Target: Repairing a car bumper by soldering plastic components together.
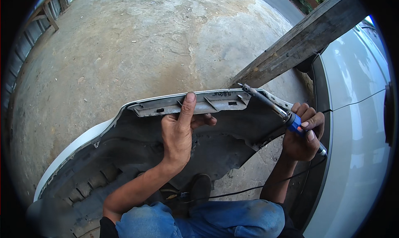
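Observation:
A large car bumper (pixel 79 148), white along its outer rim and dark inside, leans in front of my knees. My left hand (pixel 178 136) grips its upper edge, the thumb pressed on the grey flange (pixel 214 104) and the fingers curled beneath. That flange has ribs and slots. In my right hand (pixel 302 134) is a soldering iron (pixel 294 122) with a blue collar and a metal barrel. Its tip points up and left, close to the right end of the flange; I cannot tell whether it touches. A black cord (pixel 249 189) runs from the handle across my lap.
A white car body panel (pixel 353 125) stands close on the right, beside my right hand. A wooden post (pixel 303 38) slants up behind the bumper. Cracked concrete floor (pixel 137 42) spreads ahead, and a wooden frame (pixel 50 15) stands at the far left.

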Demonstrator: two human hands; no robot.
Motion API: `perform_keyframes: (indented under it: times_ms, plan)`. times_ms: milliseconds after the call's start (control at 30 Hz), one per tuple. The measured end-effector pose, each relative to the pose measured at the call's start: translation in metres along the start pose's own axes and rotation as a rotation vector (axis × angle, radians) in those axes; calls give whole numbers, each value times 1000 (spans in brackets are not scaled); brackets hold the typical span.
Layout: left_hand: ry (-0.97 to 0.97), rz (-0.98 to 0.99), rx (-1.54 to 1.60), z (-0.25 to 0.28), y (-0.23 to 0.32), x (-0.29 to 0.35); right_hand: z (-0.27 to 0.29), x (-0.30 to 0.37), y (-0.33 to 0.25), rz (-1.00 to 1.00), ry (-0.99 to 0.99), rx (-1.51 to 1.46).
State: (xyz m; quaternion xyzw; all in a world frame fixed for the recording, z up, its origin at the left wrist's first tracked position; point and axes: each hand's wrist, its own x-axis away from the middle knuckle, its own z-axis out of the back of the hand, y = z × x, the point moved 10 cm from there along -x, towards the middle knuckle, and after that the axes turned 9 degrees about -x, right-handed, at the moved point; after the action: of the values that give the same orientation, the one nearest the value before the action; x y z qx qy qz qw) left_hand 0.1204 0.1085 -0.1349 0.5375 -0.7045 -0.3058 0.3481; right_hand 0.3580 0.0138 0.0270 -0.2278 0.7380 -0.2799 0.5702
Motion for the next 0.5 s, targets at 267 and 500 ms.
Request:
perform_keyframes:
  times_ms: [267,500]
  plan:
    - [-22,15,-14,-3,0,1,1,10,-12,-40,-94,185]
    - [5,8,-17,-1,0,0,-10,9,1,-104,-150,216]
